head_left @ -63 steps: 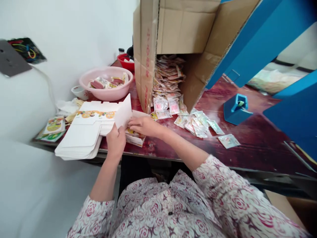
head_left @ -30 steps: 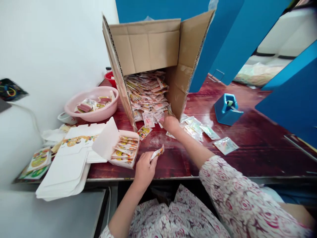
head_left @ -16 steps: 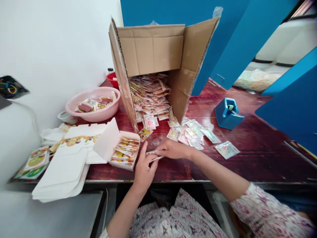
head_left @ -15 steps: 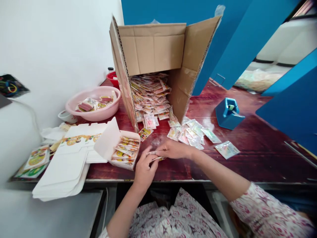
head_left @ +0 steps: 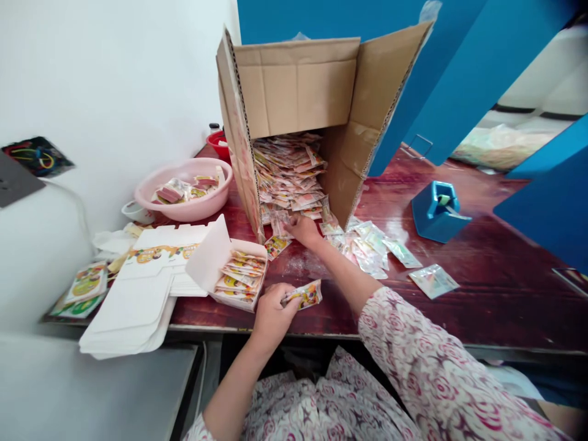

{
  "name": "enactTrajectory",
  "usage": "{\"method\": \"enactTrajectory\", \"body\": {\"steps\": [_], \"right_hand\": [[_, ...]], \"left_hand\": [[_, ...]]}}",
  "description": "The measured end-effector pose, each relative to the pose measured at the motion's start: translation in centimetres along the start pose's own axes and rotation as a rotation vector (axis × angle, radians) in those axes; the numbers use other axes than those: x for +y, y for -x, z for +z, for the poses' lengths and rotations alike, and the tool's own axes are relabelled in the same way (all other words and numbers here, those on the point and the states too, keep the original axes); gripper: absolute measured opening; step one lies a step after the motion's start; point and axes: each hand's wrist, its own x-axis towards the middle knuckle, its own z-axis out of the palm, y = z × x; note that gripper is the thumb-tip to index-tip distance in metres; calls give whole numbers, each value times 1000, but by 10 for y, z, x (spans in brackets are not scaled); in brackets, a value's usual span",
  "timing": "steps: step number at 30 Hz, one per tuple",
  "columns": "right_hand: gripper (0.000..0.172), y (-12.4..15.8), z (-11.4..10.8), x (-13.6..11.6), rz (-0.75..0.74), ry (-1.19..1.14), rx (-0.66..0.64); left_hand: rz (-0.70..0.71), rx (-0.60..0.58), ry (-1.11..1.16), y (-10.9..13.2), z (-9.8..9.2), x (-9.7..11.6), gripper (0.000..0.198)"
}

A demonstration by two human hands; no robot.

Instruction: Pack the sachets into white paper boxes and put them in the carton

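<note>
Where a corrugated cardboard box (head_left: pixel 294 86) sits open toward the person on a dark red table (head_left: pixel 487 294), a heap of sachets (head_left: pixel 289 174) spills from its mouth. A pink plastic basin (head_left: pixel 184 205) stands behind the box, and a blue tape dispenser (head_left: pixel 438 211) stands to the right. Nearer the table edge lies a stack of flat white carton blanks (head_left: pixel 133 306), touching an open white carton (head_left: pixel 239 285) packed with sachets. The right hand (head_left: pixel 303 231) rests among the loose sachets at the box's mouth, fingers bunched; whether they clamp one, it is impossible to tell. Just beside the carton, the left hand (head_left: pixel 273 312) grips a printed sachet (head_left: pixel 305 295) between fingers and thumb.
</note>
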Motion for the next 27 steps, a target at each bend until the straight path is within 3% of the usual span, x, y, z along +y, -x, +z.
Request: {"method": "enactTrajectory", "body": {"steps": [2,4,8,10,11,13,15,17,19,20,22,24,27], "right_hand": [[22,19,-10,12,-100,-47,4],[18,46,-22,25,-253,-119,-82],[19,90,-40,39,-508,-261,-539],[28,90,-44,36,-532,-306,-638],[34,84,-43,33,-516,-303,-588],[39,60,-38,23,-451,-201,-331],[31,30,-27,12,-398,4,-84],[36,4,-15,3,-363,161,6],[41,-12,-4,-1,-334,221,25],[38,-17,0,-1,-322,226,27],[27,-19,1,1,-314,233,16],[18,-11,-6,7,-325,225,-10],[12,20,-24,18,-411,144,-70]], "left_hand": [[75,36,23,0,1,0,5],[171,81,16,1,2,0,8],[286,110,-1,2,6,-3,12],[284,95,26,2,9,-6,11],[279,86,34,3,9,-8,10],[273,74,30,4,10,-9,11],[248,72,18,5,9,-9,10],[173,81,9,5,8,-7,24],[77,88,-5,4,7,-6,41],[47,81,-17,3,6,-6,40],[51,57,-35,1,6,-6,17],[109,68,-36,-1,5,-6,3],[215,130,-36,0,5,-4,7]]}}
